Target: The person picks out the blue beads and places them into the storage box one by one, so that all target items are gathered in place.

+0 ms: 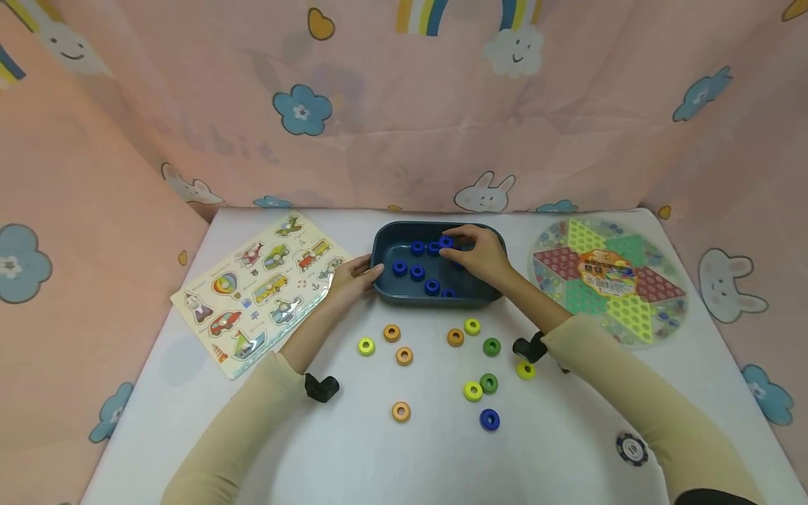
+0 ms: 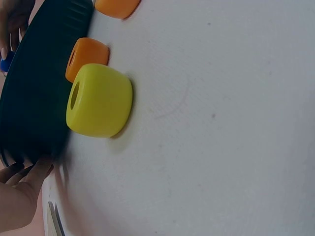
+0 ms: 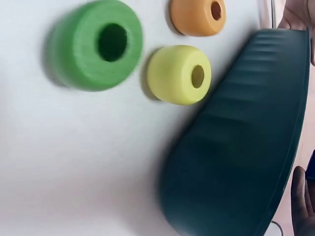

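Observation:
A dark teal tray point(image 1: 385, 294) stands at the middle back of the table, with several blue ring beads point(image 1: 400, 268) lying in it. My left hand point(image 1: 351, 279) grips its left end, thumb at the rim. The left wrist view shows these fingers point(image 2: 35, 178) against the tray's end wall. Over the tray's right half, my right hand point(image 1: 481, 258) pinches a blue ring bead point(image 1: 445, 242) between thumb and fingers. That same bead point(image 3: 310, 169) shows only partly in the right wrist view.
In front of the tray lie loose orange point(image 1: 400, 412), yellow point(image 1: 472, 391) and green point(image 1: 491, 346) beads, plus one blue bead point(image 1: 489, 419). A picture puzzle board point(image 1: 261, 287) lies left, a round star-patterned game board point(image 1: 609, 280) right. A poker chip point(image 1: 632, 449) sits near the right sleeve.

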`<state>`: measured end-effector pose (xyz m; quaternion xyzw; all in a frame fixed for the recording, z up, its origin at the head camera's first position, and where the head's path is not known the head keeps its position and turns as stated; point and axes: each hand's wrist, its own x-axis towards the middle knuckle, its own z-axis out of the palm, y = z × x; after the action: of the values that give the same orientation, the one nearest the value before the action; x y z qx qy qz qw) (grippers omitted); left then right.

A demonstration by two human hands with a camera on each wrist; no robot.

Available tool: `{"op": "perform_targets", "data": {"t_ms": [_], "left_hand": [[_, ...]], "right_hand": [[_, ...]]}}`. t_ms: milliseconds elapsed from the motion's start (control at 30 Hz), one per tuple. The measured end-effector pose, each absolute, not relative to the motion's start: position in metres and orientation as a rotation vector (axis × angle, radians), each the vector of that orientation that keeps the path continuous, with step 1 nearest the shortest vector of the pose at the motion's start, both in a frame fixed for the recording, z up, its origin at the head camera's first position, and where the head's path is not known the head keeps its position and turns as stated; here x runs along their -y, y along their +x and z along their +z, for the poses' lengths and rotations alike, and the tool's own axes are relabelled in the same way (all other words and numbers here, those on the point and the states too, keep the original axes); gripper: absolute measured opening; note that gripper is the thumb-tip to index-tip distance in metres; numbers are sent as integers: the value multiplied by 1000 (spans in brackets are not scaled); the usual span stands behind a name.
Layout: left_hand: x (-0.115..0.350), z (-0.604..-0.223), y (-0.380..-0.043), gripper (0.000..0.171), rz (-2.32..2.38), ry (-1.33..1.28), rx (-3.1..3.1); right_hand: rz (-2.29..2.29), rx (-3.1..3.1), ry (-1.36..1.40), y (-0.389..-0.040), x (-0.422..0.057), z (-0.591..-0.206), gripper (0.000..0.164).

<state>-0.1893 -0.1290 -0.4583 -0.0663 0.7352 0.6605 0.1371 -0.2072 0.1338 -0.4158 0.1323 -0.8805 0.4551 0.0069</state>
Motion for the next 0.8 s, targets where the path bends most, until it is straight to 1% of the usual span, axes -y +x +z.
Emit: {"op": "perform_targets", "data": {"t_ms": [100,300,500,633,800], "left_hand": [[128,-458,-188,53,1920,-184,-2119],[129,-459,-189,55,1939,-183,-2103],[129,-461,-189,55,1918,-186,-2111],[129,-461,-189,55,1907,-183,-2116],[128,-460,-191,54,1928,-199,-2112]], "right_hand": [[1408,2781,386,-211,-131,-418,37],[1458,2716,447,-214,-132,-422,40],[1555,2631,480,-203,-142,-423,35],[1585,2602,502,-185,-151,-417,32],[1674,2590,510,-143,-162,-393,31]]}}
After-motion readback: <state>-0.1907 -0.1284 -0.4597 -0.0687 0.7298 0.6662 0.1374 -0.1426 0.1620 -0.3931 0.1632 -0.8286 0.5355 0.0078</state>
